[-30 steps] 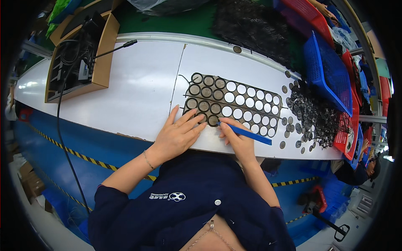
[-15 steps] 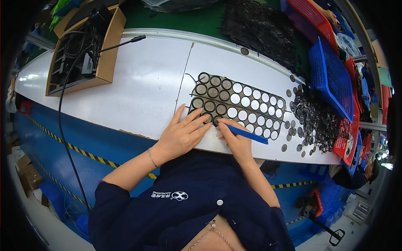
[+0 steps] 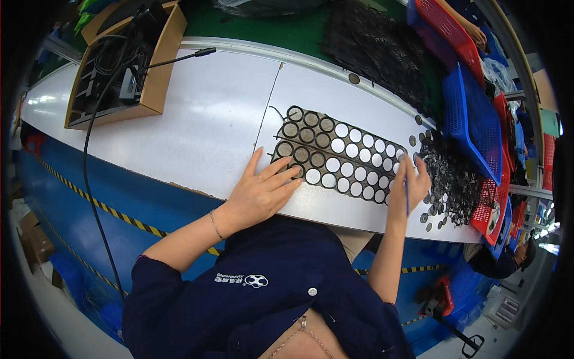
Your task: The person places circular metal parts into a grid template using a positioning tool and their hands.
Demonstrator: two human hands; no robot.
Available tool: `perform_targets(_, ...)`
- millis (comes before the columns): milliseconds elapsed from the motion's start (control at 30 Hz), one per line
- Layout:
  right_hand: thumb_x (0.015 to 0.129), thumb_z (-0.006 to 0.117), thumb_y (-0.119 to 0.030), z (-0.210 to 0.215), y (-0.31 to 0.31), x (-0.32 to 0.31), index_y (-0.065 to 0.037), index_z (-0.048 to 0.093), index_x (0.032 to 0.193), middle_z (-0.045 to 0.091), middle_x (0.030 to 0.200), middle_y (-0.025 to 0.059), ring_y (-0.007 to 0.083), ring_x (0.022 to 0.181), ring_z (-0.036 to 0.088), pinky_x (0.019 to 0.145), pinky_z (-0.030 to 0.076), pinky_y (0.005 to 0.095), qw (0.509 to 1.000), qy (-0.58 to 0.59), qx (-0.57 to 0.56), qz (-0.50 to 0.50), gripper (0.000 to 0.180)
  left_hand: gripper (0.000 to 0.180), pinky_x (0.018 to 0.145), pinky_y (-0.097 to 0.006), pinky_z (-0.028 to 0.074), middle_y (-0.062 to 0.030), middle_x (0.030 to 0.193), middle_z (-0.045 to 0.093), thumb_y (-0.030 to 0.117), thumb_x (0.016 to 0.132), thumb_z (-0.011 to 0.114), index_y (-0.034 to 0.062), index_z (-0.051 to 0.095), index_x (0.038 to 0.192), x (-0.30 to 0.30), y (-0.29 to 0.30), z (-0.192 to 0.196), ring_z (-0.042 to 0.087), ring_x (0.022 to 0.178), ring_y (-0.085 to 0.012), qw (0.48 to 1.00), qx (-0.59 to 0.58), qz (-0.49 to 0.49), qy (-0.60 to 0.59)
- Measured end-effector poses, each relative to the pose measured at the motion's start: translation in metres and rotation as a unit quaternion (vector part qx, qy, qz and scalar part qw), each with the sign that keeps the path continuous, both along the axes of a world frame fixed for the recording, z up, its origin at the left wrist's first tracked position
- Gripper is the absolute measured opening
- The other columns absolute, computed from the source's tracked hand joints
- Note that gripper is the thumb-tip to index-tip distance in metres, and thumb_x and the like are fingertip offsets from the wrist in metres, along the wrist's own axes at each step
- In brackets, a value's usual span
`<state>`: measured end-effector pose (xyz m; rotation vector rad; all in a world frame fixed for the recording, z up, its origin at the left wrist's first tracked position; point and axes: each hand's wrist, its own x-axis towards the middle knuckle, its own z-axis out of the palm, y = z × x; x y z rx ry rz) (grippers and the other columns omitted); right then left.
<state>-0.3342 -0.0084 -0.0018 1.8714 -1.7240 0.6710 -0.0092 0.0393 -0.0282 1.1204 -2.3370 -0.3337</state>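
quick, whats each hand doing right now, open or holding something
Left hand: open, fingers spread, some resting on the sheet.
Right hand: closed, holding the blue tool.

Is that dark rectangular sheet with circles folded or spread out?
Spread out: the dark rectangular sheet lies flat on the white table, its rows of circles showing.

Left hand (image 3: 260,192) flat on the circle-patterned sheet (image 3: 344,154), mid-frame; right of centre, the right hand (image 3: 416,188) grips a slim blue tool (image 3: 408,200) beside dark discs (image 3: 455,179)!
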Motion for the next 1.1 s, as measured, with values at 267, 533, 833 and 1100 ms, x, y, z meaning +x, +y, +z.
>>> perform_targets(267, 0.095, 0.067, -0.017, 0.0, 0.017, 0.102, -0.001, 0.072, 0.111, 0.071, 0.087, 0.0056, 0.0064, 0.07, 0.063, 0.059, 0.047, 0.0206, 0.681, -0.618, 0.373, 0.125, 0.023, 0.044, 0.116, -0.054, 0.028, -0.0062, 0.139, 0.057, 0.023, 0.088, 0.07, 0.0082, 0.062, 0.129, -0.017, -0.031, -0.003, 0.047, 0.135, -0.0269, 0.998, 0.003, 0.06, 0.014)
perform_targets(533, 0.095, 0.066, -0.016, -0.014, 0.016, 0.11, 0.002, 0.071, 0.111, 0.072, 0.088, 0.0077, 0.0104, 0.071, 0.065, 0.065, 0.051, 0.0235, 0.685, -0.59, 0.408, 0.124, 0.024, 0.052, 0.116, -0.054, 0.027, -0.0071, 0.143, 0.053, 0.029, 0.088, 0.07, 0.0069, 0.059, 0.133, -0.016, -0.03, -0.004, 0.043, 0.139, -0.0274, 0.997, 0.0, 0.065, -0.043)
perform_targets(833, 0.09, 0.069, -0.012, -0.016, 0.016, 0.113, 0.0, 0.071, 0.105, 0.071, 0.092, 0.0091, 0.019, 0.081, 0.067, 0.072, 0.051, 0.0296, 0.795, -0.471, 0.341, 0.176, 0.02, 0.052, 0.116, -0.055, 0.026, -0.0076, 0.143, 0.053, 0.029, 0.087, 0.07, 0.0065, 0.059, 0.133, -0.017, -0.032, -0.004, 0.043, 0.139, -0.0279, 0.998, 0.002, 0.061, -0.034)
perform_targets(1100, 0.089, 0.067, -0.006, -0.009, -0.024, 0.024, -0.003, 0.074, 0.103, 0.069, 0.104, 0.0172, 0.034, 0.099, 0.064, 0.086, 0.048, 0.0448, 0.997, -0.061, 0.001, 0.047, 0.017, 0.049, 0.117, -0.055, 0.026, -0.0077, 0.143, 0.054, 0.028, 0.087, 0.07, 0.0065, 0.061, 0.13, -0.014, -0.031, -0.004, 0.044, 0.138, -0.0271, 0.997, 0.014, 0.069, -0.038)
